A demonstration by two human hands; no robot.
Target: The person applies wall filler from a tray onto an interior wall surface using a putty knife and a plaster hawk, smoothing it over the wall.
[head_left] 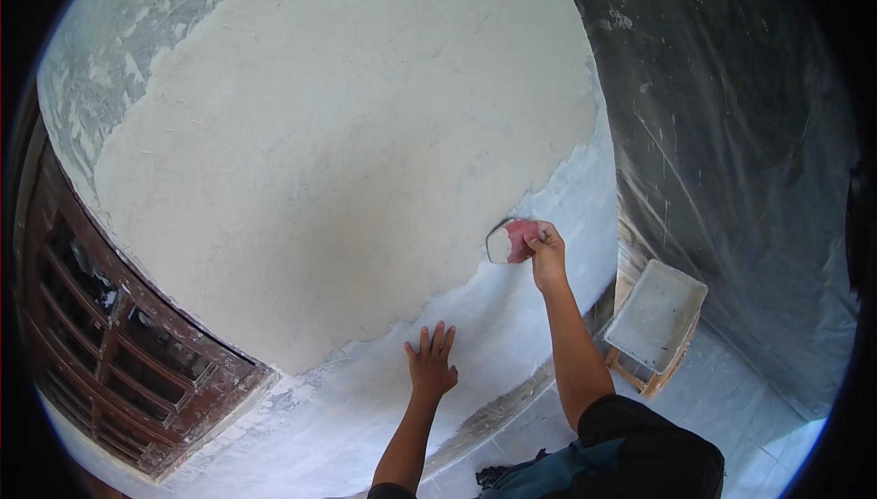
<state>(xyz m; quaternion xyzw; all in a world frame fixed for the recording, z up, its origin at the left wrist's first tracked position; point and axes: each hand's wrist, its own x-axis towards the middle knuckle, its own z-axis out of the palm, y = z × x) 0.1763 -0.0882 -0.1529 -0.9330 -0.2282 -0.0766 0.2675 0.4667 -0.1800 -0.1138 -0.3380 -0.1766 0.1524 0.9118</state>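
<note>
My right hand is closed on a red putty scraper, whose blade carries pale filler. The scraper lies against the wall at the ragged lower right edge of a broad cream filler coat. Lower and to the left, my left hand rests on the whiter bare wall with its fingers spread. It holds nothing, and its fingertips come just below the coat's edge.
A brown wooden louvred window or door borders the wall at left. To the right hangs dark plastic sheeting. A white tray smeared with filler sits on a wooden stool on the tiled floor. Grey patchy wall shows at upper left.
</note>
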